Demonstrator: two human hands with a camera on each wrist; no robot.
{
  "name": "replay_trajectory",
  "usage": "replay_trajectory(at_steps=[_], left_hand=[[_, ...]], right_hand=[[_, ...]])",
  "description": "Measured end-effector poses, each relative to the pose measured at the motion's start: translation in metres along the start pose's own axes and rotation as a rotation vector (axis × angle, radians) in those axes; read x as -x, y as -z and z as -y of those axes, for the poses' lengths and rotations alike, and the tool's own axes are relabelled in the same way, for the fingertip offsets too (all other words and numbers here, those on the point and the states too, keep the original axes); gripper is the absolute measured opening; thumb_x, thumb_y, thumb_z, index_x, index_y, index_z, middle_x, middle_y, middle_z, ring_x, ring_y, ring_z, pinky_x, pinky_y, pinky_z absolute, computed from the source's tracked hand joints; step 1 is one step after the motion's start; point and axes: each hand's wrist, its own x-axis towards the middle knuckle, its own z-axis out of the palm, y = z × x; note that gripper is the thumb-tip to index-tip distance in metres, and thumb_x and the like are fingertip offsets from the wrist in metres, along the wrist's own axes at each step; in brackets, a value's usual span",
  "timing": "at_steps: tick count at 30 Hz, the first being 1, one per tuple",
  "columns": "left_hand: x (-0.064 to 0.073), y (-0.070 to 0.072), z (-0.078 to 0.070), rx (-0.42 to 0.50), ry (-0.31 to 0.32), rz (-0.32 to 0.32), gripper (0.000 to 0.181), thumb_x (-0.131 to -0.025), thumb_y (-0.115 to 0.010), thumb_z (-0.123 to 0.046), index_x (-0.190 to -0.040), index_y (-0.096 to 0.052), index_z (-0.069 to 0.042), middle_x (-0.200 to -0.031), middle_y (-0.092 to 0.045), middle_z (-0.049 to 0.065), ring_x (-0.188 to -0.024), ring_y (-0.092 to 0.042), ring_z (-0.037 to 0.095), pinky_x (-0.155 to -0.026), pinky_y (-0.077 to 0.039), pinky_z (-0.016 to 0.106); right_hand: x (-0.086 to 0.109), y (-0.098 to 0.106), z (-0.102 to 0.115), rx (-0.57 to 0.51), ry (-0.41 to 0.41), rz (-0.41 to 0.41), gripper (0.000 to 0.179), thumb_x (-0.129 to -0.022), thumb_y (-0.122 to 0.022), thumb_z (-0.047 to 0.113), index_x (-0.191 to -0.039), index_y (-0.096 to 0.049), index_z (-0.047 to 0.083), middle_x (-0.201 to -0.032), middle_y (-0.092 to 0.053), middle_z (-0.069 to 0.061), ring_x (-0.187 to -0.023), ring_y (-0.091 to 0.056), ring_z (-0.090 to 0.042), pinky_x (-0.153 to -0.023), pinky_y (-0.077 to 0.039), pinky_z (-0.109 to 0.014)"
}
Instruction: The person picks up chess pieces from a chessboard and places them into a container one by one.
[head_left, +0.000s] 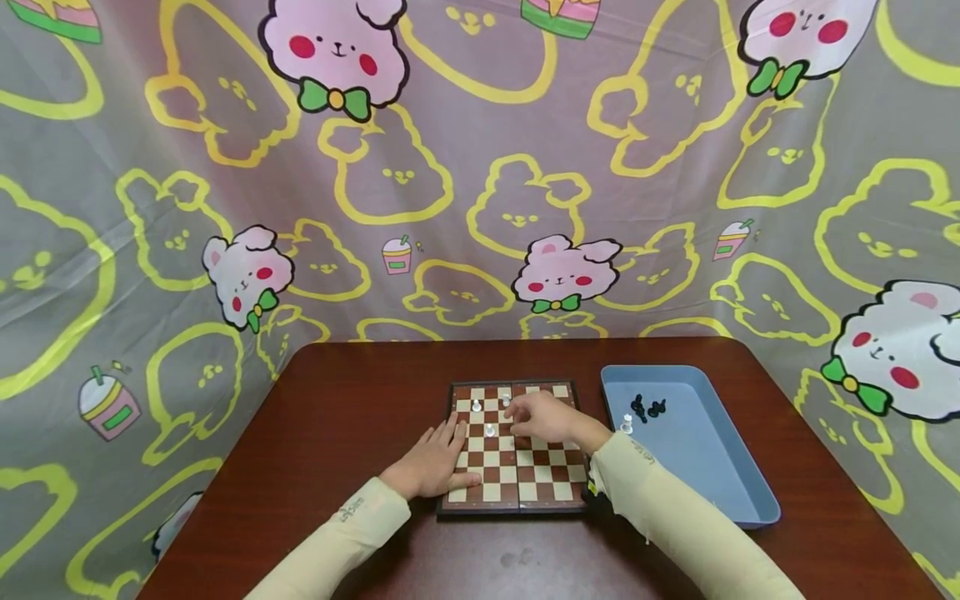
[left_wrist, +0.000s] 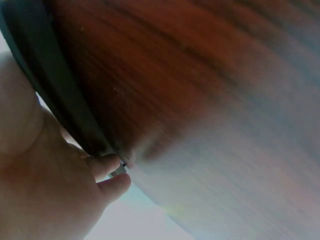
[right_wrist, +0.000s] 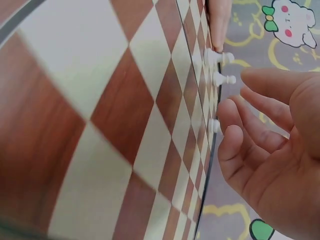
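A brown-and-cream chessboard lies on the table with a few white chess pieces on it. My left hand rests on its left edge, fingers spread and thumb over the near-left squares. In the left wrist view, the left hand lies against the board's dark rim. My right hand hovers over the far squares, its fingers loosely bent near one white piece. Two other white pawns stand to its left. Nothing shows between the fingers of the right hand in the right wrist view.
A blue-grey tray stands right of the board, under or beside the right forearm. Inside it lie several black pieces and a white piece near its left wall. A patterned cloth hangs behind the dark wooden table.
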Motion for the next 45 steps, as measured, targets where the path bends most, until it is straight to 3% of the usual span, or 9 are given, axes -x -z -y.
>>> replay_trajectory(at_steps=[5, 15, 19, 24, 35, 45], left_hand=[[0.001, 0.001, 0.000, -0.008, -0.006, -0.003, 0.099, -0.087, -0.038, -0.071, -0.149, -0.019, 0.003, -0.154, -0.009, 0.025, -0.140, -0.019, 0.033, -0.108, -0.024, 0.050], [0.003, 0.002, 0.000, -0.014, -0.006, 0.004, 0.099, -0.086, -0.036, -0.073, -0.149, -0.019, 0.002, -0.154, -0.009, 0.024, -0.140, -0.019, 0.032, -0.108, -0.024, 0.050], [0.003, 0.004, 0.000, -0.014, -0.011, 0.006, 0.099, -0.087, -0.036, -0.072, -0.149, -0.019, 0.003, -0.154, -0.008, 0.024, -0.140, -0.019, 0.033, -0.108, -0.024, 0.049], [0.004, 0.005, -0.001, -0.003, -0.016, 0.000, 0.097, -0.088, -0.038, -0.070, -0.149, -0.019, 0.003, -0.154, -0.008, 0.024, -0.140, -0.019, 0.034, -0.108, -0.024, 0.050], [0.005, 0.004, -0.001, 0.003, -0.024, -0.007, 0.096, -0.089, -0.039, -0.069, -0.148, -0.020, 0.004, -0.153, -0.009, 0.026, -0.139, -0.020, 0.035, -0.107, -0.024, 0.051], [0.004, 0.004, -0.001, 0.007, -0.011, 0.012, 0.098, -0.088, -0.037, -0.071, -0.150, -0.017, 0.002, -0.155, -0.006, 0.024, -0.140, -0.017, 0.033, -0.108, -0.023, 0.050]], right_hand=[[-0.010, -0.007, 0.005, 0.016, 0.035, -0.003, 0.021, -0.089, -0.066, 0.011, -0.110, -0.067, 0.006, -0.082, -0.064, 0.006, -0.070, -0.058, -0.008, -0.065, -0.048, -0.031], [-0.020, -0.020, 0.010, 0.027, 0.053, 0.007, 0.020, -0.091, -0.064, 0.011, -0.110, -0.066, 0.008, -0.092, -0.066, -0.002, -0.080, -0.063, -0.014, -0.068, -0.051, -0.032], [-0.024, -0.023, 0.008, 0.034, 0.042, 0.002, 0.018, -0.092, -0.064, 0.013, -0.109, -0.067, 0.011, -0.093, -0.066, 0.001, -0.083, -0.063, -0.013, -0.070, -0.051, -0.031], [-0.026, -0.026, 0.009, 0.024, 0.038, 0.007, 0.009, -0.092, -0.064, 0.013, -0.100, -0.068, 0.013, -0.082, -0.064, 0.006, -0.073, -0.060, -0.009, -0.064, -0.049, -0.029], [-0.022, -0.027, 0.010, 0.030, 0.045, 0.018, 0.006, -0.092, -0.063, 0.013, -0.089, -0.067, 0.015, -0.077, -0.061, 0.008, -0.067, -0.055, -0.006, -0.061, -0.047, -0.027], [0.000, -0.005, 0.008, 0.045, 0.089, 0.009, 0.006, -0.093, -0.061, 0.010, -0.092, -0.066, 0.011, -0.078, -0.059, 0.009, -0.070, -0.055, -0.008, -0.063, -0.046, -0.031]])
